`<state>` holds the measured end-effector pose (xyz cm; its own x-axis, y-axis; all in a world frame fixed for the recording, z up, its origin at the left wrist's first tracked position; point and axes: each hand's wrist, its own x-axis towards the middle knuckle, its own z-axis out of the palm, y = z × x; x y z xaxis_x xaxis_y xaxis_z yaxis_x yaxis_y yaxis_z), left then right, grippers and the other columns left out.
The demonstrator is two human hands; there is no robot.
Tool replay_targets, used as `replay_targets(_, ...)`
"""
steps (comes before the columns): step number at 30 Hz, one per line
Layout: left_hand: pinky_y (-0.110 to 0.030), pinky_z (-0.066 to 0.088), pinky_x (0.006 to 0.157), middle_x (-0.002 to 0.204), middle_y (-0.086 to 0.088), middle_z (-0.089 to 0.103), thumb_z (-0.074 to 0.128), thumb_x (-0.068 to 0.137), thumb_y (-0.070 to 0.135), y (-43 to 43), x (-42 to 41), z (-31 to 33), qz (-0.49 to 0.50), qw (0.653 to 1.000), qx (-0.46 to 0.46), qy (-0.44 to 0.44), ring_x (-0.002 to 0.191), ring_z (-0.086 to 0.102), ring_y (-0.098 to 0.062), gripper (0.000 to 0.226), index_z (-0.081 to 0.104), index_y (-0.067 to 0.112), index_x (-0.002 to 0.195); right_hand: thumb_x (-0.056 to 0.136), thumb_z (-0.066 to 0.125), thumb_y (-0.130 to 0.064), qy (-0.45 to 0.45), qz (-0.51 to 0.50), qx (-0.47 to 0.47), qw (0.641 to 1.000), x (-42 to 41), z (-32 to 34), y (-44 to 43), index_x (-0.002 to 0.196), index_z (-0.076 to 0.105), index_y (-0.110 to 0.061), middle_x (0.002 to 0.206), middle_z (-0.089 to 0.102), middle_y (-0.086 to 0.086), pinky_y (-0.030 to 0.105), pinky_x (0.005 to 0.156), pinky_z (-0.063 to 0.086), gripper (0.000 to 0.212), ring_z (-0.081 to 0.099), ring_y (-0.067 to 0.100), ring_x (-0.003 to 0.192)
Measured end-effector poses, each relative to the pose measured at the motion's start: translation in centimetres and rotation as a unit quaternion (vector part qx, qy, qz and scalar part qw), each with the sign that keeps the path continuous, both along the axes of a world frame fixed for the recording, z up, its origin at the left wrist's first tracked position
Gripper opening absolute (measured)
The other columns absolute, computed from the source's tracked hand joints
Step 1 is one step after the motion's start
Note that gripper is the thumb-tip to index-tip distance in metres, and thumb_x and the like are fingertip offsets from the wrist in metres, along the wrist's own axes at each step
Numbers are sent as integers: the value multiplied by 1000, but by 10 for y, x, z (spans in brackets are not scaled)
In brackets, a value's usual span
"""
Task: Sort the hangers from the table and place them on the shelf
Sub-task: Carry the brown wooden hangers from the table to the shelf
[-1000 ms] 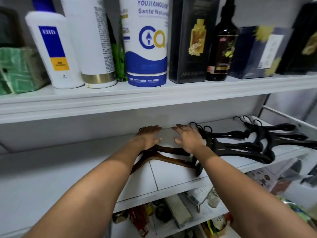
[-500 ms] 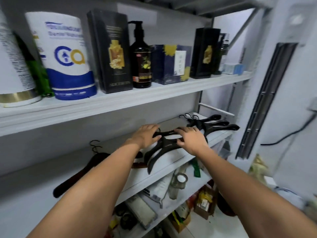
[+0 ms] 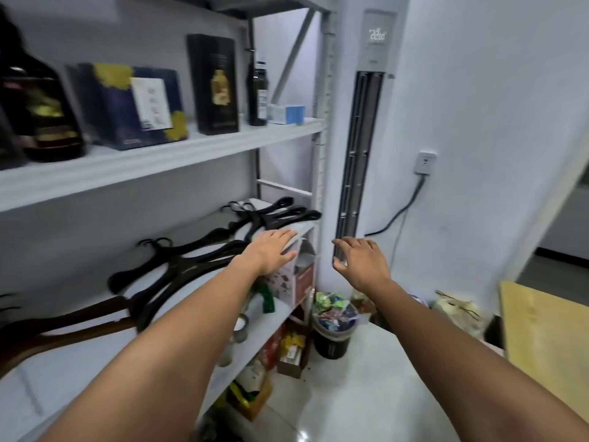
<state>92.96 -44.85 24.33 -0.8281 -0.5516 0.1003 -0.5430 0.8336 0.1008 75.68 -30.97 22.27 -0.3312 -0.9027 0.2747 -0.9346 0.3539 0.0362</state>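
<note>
Several black hangers (image 3: pixel 191 260) lie stacked on the white middle shelf (image 3: pixel 79 371), and another black group (image 3: pixel 277 215) sits at its far right end. Brown wooden hangers (image 3: pixel 63 323) lie at the left. My left hand (image 3: pixel 271 250) hovers with straight fingers over the shelf's right front edge, holding nothing. My right hand (image 3: pixel 360 261) is out in the air past the shelf frame, fingers relaxed and empty.
The upper shelf (image 3: pixel 159 161) carries dark bottles and boxes. A tall air conditioner (image 3: pixel 366 122) stands right of the shelf post. A bin (image 3: pixel 333 330) full of wrappers sits on the floor, with a cardboard sheet (image 3: pixel 548 346) at the right. Lower shelves hold boxes and jars.
Both hands have lifted off the black hangers and moved right, off the shelf. The view has swung right toward the wall and floor.
</note>
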Motion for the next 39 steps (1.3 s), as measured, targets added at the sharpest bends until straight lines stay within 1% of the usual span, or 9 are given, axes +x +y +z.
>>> replay_targets(5, -34, 16, 117, 155, -4, 24, 38, 98, 41, 47, -104, -13, -75, 997, 23, 2, 142, 23, -21, 58, 19, 18, 148, 94, 42, -40, -3, -89, 13, 996, -74, -12, 77, 141, 40, -26, 141, 47, -1, 35, 107, 27, 48, 43, 21, 128)
replay_targets(10, -35, 16, 117, 155, -2, 24, 36, 98, 43, 99, -194, -25, -165, 986, 33, 3, 141, 23, -22, 58, 19, 21, 148, 96, 40, -41, -6, -193, 21, 981, -130, -21, 161, 141, 40, -27, 140, 49, -1, 36, 106, 29, 47, 45, 22, 127)
replay_targets(14, -36, 15, 118, 156, -1, 21, 33, 98, 44, 144, -261, -32, -242, 970, 30, -6, 142, 22, -22, 58, 16, 21, 149, 97, 38, -41, -12, -277, 24, 960, -159, -30, 227, 142, 39, -27, 140, 48, -1, 35, 108, 26, 47, 43, 20, 128)
replay_targets(18, -34, 15, 118, 156, -2, 20, 33, 99, 44, 191, -322, -40, -321, 947, 28, 0, 142, 22, -21, 57, 17, 21, 149, 98, 34, -42, -19, -360, 45, 932, -180, -38, 292, 144, 34, -26, 142, 46, -1, 35, 109, 26, 49, 42, 20, 129)
replay_targets(22, -33, 16, 117, 155, -2, 22, 34, 98, 43, 246, -377, -52, -404, 914, 32, 1, 141, 23, -21, 57, 20, 20, 148, 99, 32, -42, -36, -453, 39, 890, -191, -44, 355, 147, 28, -24, 142, 46, -1, 34, 109, 27, 52, 42, 20, 129)
replay_targets(27, -37, 17, 117, 156, -2, 21, 33, 98, 44, 321, -422, -64, -495, 868, 41, -18, 142, 22, -22, 57, 18, 22, 149, 100, 32, -42, -55, -553, 34, 831, -184, -52, 424, 148, 25, -24, 143, 45, 1, 35, 110, 26, 52, 42, 21, 130)
replay_targets(33, -32, 14, 116, 155, 1, 22, 35, 99, 41, 391, -438, -81, -580, 811, 67, -25, 141, 22, -20, 54, 20, 23, 148, 100, 32, -42, -81, -647, 17, 758, -155, -75, 490, 147, 27, -24, 143, 45, 1, 36, 111, 26, 51, 41, 21, 131)
replay_targets(39, -32, 13, 117, 156, 2, 21, 35, 99, 42, 444, -438, -117, -644, 758, 72, -79, 142, 21, -19, 55, 18, 24, 148, 100, 32, -38, -105, -714, 13, 692, -115, -103, 522, 147, 27, -23, 144, 44, 2, 37, 112, 26, 50, 39, 21, 133)
